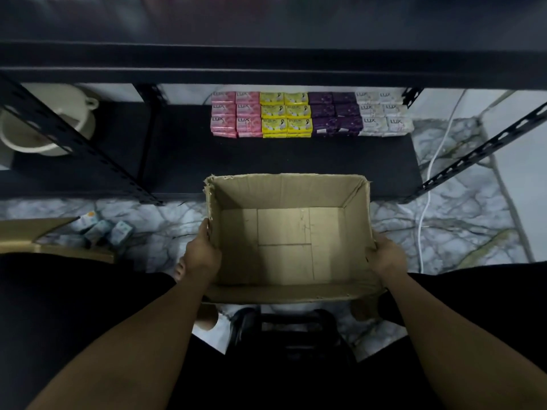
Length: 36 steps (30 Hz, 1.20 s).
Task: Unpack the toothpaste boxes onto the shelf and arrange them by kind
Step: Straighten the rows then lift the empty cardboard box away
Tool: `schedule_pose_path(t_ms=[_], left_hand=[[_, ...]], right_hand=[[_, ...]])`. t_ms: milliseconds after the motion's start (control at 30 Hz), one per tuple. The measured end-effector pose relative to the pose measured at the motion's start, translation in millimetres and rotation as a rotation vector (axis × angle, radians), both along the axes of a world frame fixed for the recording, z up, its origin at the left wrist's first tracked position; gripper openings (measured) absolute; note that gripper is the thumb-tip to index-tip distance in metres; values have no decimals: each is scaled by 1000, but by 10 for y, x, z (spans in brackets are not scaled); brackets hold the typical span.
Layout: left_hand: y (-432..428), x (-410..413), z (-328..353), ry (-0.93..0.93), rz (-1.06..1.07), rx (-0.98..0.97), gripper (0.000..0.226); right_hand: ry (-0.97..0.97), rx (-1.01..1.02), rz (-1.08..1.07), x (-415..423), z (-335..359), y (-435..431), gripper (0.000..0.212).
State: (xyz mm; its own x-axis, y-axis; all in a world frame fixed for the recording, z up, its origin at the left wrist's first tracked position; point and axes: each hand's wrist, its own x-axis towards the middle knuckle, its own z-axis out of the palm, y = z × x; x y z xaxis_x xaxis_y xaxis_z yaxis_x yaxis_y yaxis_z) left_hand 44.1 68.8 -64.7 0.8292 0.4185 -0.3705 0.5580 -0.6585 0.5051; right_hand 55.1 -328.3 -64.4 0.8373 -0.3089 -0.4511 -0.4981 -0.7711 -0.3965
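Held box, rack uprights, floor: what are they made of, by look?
The box: brown corrugated cardboard, matte; ragged torn rim, folded bottom flaps. The rack uprights: likely black painted steel; slotted angle with punched holes. The floor: polished marble or marble-look tile, cannot tell which; grey veins on white.

Cream basin (44, 125) upper left. White cable (428, 184) runs down the right side over the marbled floor (165, 226). Second brown carton (29, 232) at left edge, flap open. Dark blurry object (296, 324) bottom centre, can't identify.
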Motion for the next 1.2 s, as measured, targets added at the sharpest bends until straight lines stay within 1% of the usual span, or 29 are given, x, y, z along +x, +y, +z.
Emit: schedule_pose_path(t_ms=[67,133,267,367,467,533,567,633,700,733,800,867,933,1000,1100,1200], left_hand=[[45,17,-21,9,31,7,54],[75,9,1,42,33,21,52],[111,7,118,64,-48,71,56],[110,76,289,68,-106,97,59],[59,154,557,-7,-145,99,53],[34,197,775,-73,-161,100,46],[30,217,876,-110,-181,103,47],[37,263,1092,-183,-212,105,56],[37,338,1291,-235,-195,76,57],[18,385,1394,-252,-191,58,52],[-61,484,1574,-279,-217,14,41],[-176,561,1736,-295,-273,-12,39],[-330,609,1885,-312,-324,-16,40],[-521,663,2023,-351,-364,-15,40],[-859,744,2257,-435,-438,14,39],[-1226,847,2402,-428,-543,-24,38]], right_hand=[[13,-26,-2,12,-3,5,49],[10,-27,-17,11,12,37,46],[0,-13,-12,26,104,62,39],[-88,-36,35,52,285,101,39],[-140,-114,93,114,497,87,39],[-152,-172,107,164,698,51,45],[-171,-196,121,182,823,35,45],[-247,-219,147,213,1089,-21,45],[-295,-221,150,221,1383,-97,39],[-312,-222,150,218,1499,-164,35],[-349,-214,141,181,1729,-335,35],[-380,-230,147,127,1942,-515,34],[-366,-266,152,61,2143,-681,33],[-338,-306,120,-45,2343,-808,33],[-389,-328,4,-280,2608,-1025,34],[-398,-345,-94,-548,2879,-1319,34]])
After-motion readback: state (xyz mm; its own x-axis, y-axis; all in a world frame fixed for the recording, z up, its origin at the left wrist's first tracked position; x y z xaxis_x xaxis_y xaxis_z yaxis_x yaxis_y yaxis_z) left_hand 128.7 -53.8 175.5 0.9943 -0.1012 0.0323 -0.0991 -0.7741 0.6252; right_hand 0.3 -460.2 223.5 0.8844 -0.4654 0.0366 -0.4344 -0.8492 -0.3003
